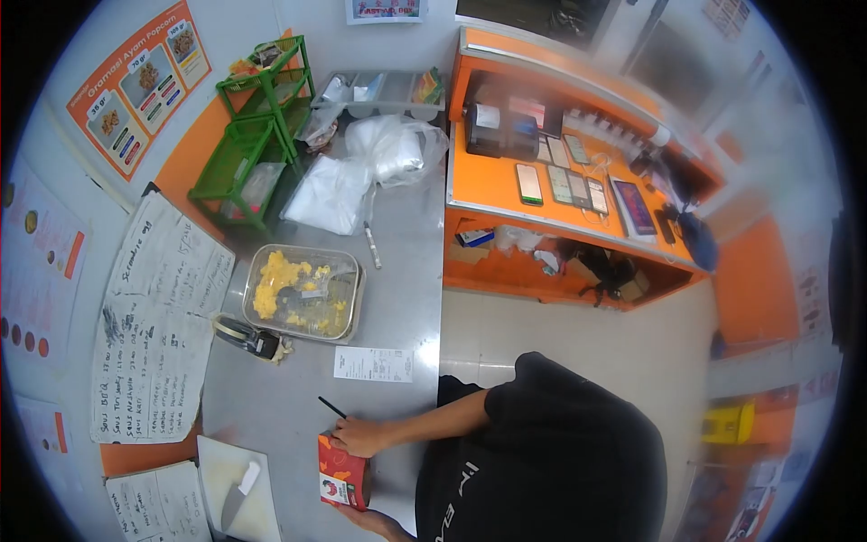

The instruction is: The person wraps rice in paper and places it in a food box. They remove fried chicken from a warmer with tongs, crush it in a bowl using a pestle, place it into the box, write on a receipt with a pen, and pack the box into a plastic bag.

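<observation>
A red printed food carton [344, 463] with a white label stands over the steel counter near the bottom of the head view. My left hand [368, 518] grips its lower end, with the fingers partly hidden by the carton. At the carton's upper end, my right hand [361, 437] has its fingers closed, and a thin black pen-like stick [332, 406] sticks out from them. A printed receipt [373, 365] lies flat on the counter just above my right hand. Left of the carton, a knife [240, 496] with a white handle rests on a white cutting board [209, 461].
Further up the counter [406, 298] are a metal tray [359, 312] of yellow food, a black handheld device [247, 338], a marker [371, 246] and plastic bags [327, 194]. Green racks [237, 172] stand at the wall. An orange desk [488, 181] holds several phones and a printer [498, 131].
</observation>
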{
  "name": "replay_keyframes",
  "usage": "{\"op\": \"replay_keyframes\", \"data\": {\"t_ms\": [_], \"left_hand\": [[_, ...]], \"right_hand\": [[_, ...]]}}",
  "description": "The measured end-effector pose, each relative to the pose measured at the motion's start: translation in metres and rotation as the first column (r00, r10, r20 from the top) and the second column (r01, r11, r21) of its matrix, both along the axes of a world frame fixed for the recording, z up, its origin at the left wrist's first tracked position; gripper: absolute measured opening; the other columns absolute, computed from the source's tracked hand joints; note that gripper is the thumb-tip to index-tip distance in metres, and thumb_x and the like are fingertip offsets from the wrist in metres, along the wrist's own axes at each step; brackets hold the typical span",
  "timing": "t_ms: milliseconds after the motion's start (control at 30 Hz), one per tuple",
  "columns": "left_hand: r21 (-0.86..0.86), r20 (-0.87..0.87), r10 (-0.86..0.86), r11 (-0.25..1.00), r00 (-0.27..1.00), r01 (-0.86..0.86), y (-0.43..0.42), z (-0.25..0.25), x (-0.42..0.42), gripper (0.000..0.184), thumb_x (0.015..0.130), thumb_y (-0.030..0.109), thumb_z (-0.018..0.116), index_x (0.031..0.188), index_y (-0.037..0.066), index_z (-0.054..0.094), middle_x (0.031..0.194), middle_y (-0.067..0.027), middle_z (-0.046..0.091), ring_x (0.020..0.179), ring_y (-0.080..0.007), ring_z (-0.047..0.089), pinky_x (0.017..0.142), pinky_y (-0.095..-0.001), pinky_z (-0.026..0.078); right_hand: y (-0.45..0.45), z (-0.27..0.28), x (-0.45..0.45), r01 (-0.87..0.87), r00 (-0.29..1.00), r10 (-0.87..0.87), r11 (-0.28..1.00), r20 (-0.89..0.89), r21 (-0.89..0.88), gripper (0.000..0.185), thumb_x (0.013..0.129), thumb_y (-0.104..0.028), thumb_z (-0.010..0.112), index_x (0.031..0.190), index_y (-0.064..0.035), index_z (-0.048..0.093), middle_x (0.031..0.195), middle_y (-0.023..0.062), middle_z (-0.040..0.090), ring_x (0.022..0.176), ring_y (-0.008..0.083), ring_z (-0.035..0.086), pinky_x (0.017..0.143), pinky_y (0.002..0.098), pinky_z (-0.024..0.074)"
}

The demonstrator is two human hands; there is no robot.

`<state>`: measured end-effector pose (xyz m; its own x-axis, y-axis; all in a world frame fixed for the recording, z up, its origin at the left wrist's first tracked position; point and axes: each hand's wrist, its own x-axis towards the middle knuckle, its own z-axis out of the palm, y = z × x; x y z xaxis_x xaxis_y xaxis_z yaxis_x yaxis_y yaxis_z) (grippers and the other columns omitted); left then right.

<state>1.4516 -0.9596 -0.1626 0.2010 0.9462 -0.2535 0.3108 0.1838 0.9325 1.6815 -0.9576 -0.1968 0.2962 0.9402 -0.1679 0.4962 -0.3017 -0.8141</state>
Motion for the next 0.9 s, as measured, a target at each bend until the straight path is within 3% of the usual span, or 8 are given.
{"op": "replay_keyframes", "data": {"t_ms": [100,200,300,400,500,600,700,900], "left_hand": [[-0.189,0.110,0.090,0.980,0.990,-0.068,0.000,-0.001,0.004,0.074,0.115,0.047,0.032,0.162,-0.010,0.025,0.167,-0.0316,0.028,0.152,-0.0408,0.035,0.126,-0.0467,0.027],[-0.199,0.104,0.088,0.978,0.991,-0.066,-0.001,-0.016,0.001,0.075,0.115,0.048,0.033,0.163,-0.010,0.024,0.167,-0.0329,0.028,0.152,-0.0424,0.035,0.125,-0.0475,0.028],[-0.051,-0.024,-0.048,0.998,0.999,0.046,0.005,-0.036,-0.012,0.076,0.115,0.048,0.033,0.163,-0.009,0.023,0.166,-0.0341,0.027,0.152,-0.0439,0.035,0.125,-0.0483,0.028],[0.185,-0.258,-0.164,0.959,0.952,0.215,0.017,-0.050,-0.028,0.077,0.115,0.049,0.033,0.163,-0.009,0.023,0.165,-0.0354,0.026,0.151,-0.0454,0.034,0.124,-0.0491,0.029],[0.547,-0.452,-0.008,0.787,0.892,0.285,0.025,-0.027,-0.015,0.075,0.113,0.046,0.039,0.164,-0.007,0.024,0.168,-0.0348,0.022,0.154,-0.0491,0.027,0.127,-0.0515,0.021],[0.495,-0.527,-0.217,0.707,0.822,0.505,0.049,-0.003,0.005,0.079,0.112,0.053,0.036,0.165,-0.003,0.022,0.170,-0.0316,0.022,0.156,-0.0497,0.022,0.127,-0.0605,0.013],[0.302,-0.757,-0.397,0.491,0.519,0.817,0.057,0.008,0.010,0.089,0.107,0.061,0.045,0.166,-0.001,0.022,0.172,-0.0267,0.021,0.158,-0.0499,0.014,0.126,-0.0659,0.007],[0.208,-0.780,-0.522,0.304,0.345,0.930,0.067,0.014,-0.007,0.113,0.092,0.067,0.063,0.168,0.000,0.013,0.175,-0.0253,0.011,0.160,-0.0508,0.003,0.126,-0.0666,0.000]], "right_hand": [[-0.002,0.005,0.002,0.022,1.000,-0.022,1.000,0.009,0.011,0.041,0.107,-0.029,0.048,0.102,0.0049,0.071,0.107,0.0250,0.065,0.103,0.0431,0.064,0.094,0.0523,0.0515],[0.002,0.000,-0.001,0.067,0.998,-0.067,0.995,0.013,-0.069,0.043,0.111,-0.031,0.043,0.105,-0.0002,0.072,0.109,0.0203,0.065,0.108,0.0377,0.059,0.098,0.0448,0.0466],[0.004,-0.008,0.010,-0.160,0.976,0.174,0.981,0.131,-0.111,0.042,0.111,-0.031,0.045,0.103,-0.0002,0.073,0.113,0.0190,0.065,0.109,0.0373,0.059,0.099,0.0463,0.0466],[0.003,-0.012,0.011,-0.267,0.890,0.268,0.962,0.370,-0.056,0.038,0.109,-0.029,0.048,0.124,-0.0002,0.069,0.129,0.0181,0.061,0.119,0.0370,0.057,0.102,0.0496,0.0454],[-0.003,0.018,0.023,-0.182,0.973,0.102,0.891,0.209,0.415,0.055,0.107,-0.035,0.054,0.150,-0.0017,0.051,0.154,0.0189,0.048,0.141,0.0392,0.045,0.114,0.0532,0.0398],[-0.003,0.025,0.030,-0.586,0.779,0.436,0.762,0.451,0.276,0.074,0.105,-0.044,0.057,0.163,-0.0032,0.032,0.170,0.0203,0.028,0.159,0.0401,0.022,0.124,0.0569,0.0289],[-0.001,0.005,0.033,-0.687,0.679,0.514,0.696,0.523,0.208,0.091,0.097,-0.060,0.063,0.162,-0.0044,0.034,0.174,0.0217,0.019,0.162,0.0428,0.009,0.127,0.0628,0.0197],[0.001,0.030,0.054,-0.846,0.490,0.709,0.528,0.507,0.078,0.111,0.075,-0.070,0.079,0.164,-0.0195,0.036,0.174,0.0224,0.013,0.159,0.0538,0.005,0.126,0.0683,0.0168]]}}
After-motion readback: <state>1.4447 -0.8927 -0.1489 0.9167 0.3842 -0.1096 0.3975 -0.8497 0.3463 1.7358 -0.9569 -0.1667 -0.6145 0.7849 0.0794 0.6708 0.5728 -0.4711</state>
